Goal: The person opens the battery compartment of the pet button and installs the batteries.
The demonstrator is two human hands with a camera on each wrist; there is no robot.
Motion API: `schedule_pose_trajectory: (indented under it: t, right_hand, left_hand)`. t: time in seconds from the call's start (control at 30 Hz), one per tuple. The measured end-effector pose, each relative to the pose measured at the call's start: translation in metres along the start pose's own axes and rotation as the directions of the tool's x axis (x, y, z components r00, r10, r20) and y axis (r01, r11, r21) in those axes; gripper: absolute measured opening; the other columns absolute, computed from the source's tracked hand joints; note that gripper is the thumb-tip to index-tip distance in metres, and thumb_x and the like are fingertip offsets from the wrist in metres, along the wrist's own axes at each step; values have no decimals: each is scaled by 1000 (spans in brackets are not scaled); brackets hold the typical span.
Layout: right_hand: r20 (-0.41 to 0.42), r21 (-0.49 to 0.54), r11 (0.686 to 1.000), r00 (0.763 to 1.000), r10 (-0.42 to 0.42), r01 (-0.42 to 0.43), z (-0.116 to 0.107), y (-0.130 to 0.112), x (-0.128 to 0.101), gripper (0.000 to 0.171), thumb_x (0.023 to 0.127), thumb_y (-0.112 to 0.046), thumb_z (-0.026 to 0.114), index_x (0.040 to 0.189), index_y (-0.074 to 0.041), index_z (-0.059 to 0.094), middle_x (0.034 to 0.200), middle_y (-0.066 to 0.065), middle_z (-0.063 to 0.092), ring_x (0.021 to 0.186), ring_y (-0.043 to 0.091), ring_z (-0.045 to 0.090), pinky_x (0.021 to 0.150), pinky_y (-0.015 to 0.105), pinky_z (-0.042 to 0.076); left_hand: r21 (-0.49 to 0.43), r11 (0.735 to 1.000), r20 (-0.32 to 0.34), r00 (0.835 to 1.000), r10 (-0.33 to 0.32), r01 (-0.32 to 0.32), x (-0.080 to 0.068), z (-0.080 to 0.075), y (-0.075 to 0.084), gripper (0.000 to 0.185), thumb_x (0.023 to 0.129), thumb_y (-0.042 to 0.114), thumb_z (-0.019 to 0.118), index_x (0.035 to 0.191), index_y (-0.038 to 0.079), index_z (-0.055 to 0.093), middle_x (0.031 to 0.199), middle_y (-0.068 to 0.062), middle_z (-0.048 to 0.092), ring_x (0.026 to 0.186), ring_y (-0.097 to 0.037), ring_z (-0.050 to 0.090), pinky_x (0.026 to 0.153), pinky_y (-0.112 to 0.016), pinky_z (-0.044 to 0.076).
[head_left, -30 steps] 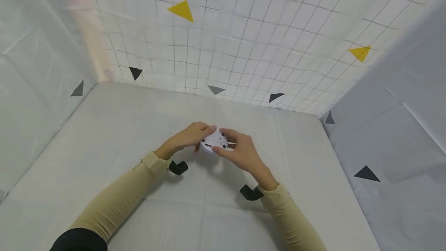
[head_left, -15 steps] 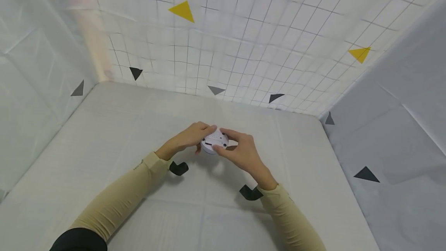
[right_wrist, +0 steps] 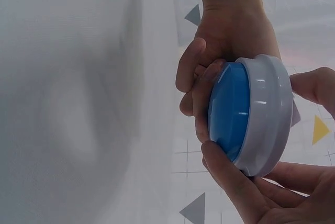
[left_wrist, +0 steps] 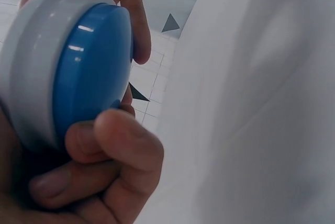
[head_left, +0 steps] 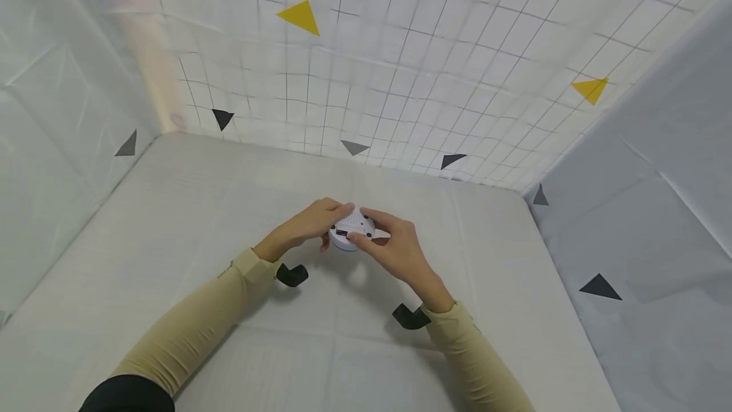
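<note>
Biggest thing here is the white padded table [head_left: 171,221], boxed in by a gridded white back wall [head_left: 400,49] with yellow and dark triangle stickers on it, plus plain grey-white sheets on either side. Both arms come in from the bottom in tan sleeves [head_left: 194,323], and each wrist has a small black camera mount [head_left: 291,274] hanging under it.

Both hands meet around the middle of the table, a bit toward the far side. The left hand [head_left: 309,224] and right hand [head_left: 394,250] are both gripping one small round device [head_left: 350,231], held just above the surface rather than sitting on it. From the head view you see its white face with little holes and what looks like a slot on the side.

The wrist views show more: it's a puck shape with a grey-white rim [right_wrist: 269,114] and a glossy blue domed face [right_wrist: 230,111] pointing down toward the table. Left fingers [left_wrist: 112,140] curl under the blue side and the thumb wraps the rim from the other side. The right hand pinches it from its own side, thumb [right_wrist: 230,177] pressed on the edge near the blue part and fingertips on the rim.
</note>
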State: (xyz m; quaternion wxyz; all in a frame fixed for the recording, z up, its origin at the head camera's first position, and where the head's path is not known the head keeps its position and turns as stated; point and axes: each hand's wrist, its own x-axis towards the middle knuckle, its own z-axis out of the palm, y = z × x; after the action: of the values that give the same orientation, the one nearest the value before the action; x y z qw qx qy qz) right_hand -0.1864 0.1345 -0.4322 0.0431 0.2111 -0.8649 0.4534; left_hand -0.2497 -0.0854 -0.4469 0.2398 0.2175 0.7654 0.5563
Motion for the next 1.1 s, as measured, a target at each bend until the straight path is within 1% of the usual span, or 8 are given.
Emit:
schedule_pose_trajectory:
  t: [0.33,0.5,0.6,0.7,0.77,0.83,0.97,1.1]
  right_hand:
    - [-8,-12,1000,1000,-4,4,-2,-1,1,58,93,-35,83,140,-5,66,136,12,70,122,27,71,80,28,64]
    - [25,29,1000,1000,5,-6,-4,2,1,63,90,-33,86,142,-5,65,136,12,70,121,25,71,82,27,63]
    - [46,58,998,998,36,-38,-4,3,1,62,90,-32,87,143,-10,64,138,8,68,122,25,70,85,30,64]
    - [74,94,991,993,93,-100,-5,3,2,62,90,-33,87,144,-19,61,143,2,63,127,26,66,92,35,63]
    - [113,148,978,985,132,-148,-4,3,3,62,91,-31,85,146,-22,58,147,0,59,130,27,63,98,38,60]
    - [171,202,959,971,164,-198,-3,3,3,62,93,-28,82,149,-22,54,148,1,56,130,28,61,99,39,58]
    - [295,328,894,933,208,-303,0,3,2,62,98,-22,75,153,-21,47,146,8,51,123,29,61,97,38,60]
    - [355,412,833,907,227,-370,3,2,1,63,101,-20,72,156,-23,42,142,14,49,113,30,63,91,43,63]
  left_hand:
    - [-14,1000,11,1000,8,-8,-1,-1,1,48,115,41,42,115,1,70,75,-5,65,55,-16,56,50,-39,52]
    - [-13,1000,11,1000,7,-7,-1,-1,1,49,115,41,42,115,1,70,75,-5,64,55,-16,55,49,-39,52]
    - [-13,1000,9,1000,2,-2,0,-1,1,48,114,42,42,117,2,70,76,-6,65,55,-16,55,50,-39,51]
    - [-15,1000,5,1000,1,-1,1,0,1,49,114,43,43,119,2,69,77,-6,65,55,-16,55,49,-38,51]
    - [-16,1000,5,1000,6,-6,1,1,1,50,114,44,43,121,1,68,77,-6,65,56,-17,56,49,-37,51]
    - [-9,1000,5,1000,12,-12,1,1,2,50,114,44,43,121,1,68,77,-6,64,56,-17,55,48,-37,51]
    - [16,1000,7,1000,13,-13,1,3,1,49,114,43,42,118,2,69,77,-6,62,55,-17,55,48,-39,51]
    - [29,1000,2,1000,9,-10,0,3,1,47,114,41,42,117,2,69,77,-5,61,55,-17,55,50,-41,52]
